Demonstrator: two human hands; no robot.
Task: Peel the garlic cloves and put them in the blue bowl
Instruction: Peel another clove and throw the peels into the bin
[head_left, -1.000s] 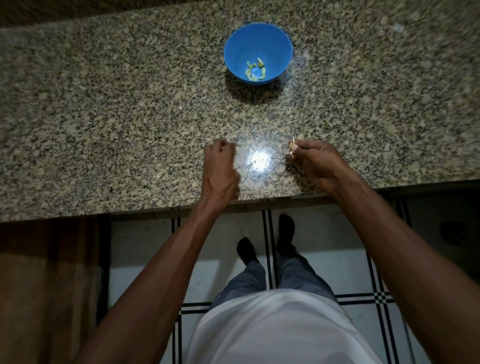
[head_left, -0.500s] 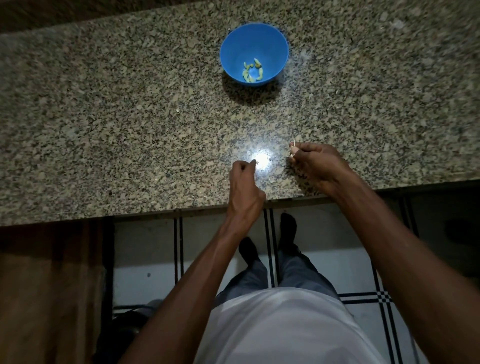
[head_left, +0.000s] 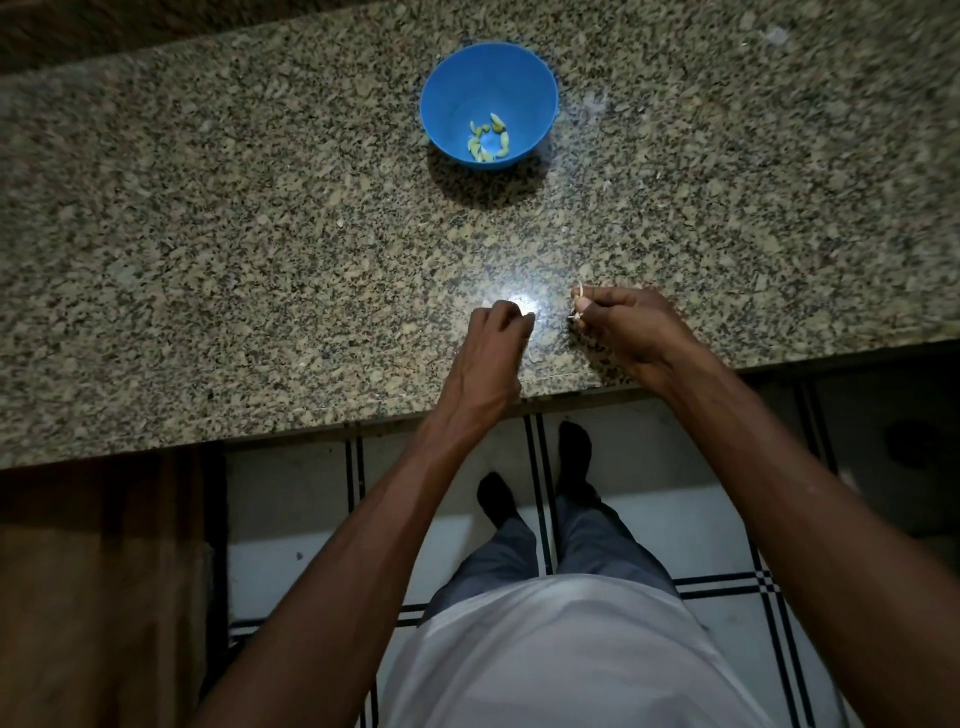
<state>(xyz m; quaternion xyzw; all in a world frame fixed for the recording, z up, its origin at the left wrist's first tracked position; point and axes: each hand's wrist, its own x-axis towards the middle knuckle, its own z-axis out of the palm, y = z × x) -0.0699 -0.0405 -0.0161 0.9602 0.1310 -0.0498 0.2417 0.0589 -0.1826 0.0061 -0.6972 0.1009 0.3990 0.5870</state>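
The blue bowl (head_left: 431, 98) stands on the far part of the granite counter (head_left: 208, 234), with several peeled yellowish garlic cloves (head_left: 488, 143) in its bottom. Near the counter's front edge my right hand (head_left: 634, 332) pinches a garlic clove (head_left: 581, 304) at its fingertips; pale skin sticks out above and below the fingers. My left hand (head_left: 493, 353) hovers just left of it, fingers curled, with nothing visible in them. A small gap separates the two hands.
A bright light reflection (head_left: 519, 304) shines on the counter between my hands. Small pale peel scraps (head_left: 535, 358) lie by the front edge, and another scrap (head_left: 340, 223) further left. Below the counter edge are a tiled floor and my legs.
My left hand has moved right across the counter, from well left of the reflection to close beside my right hand. The right hand has kept its pinch on the clove.
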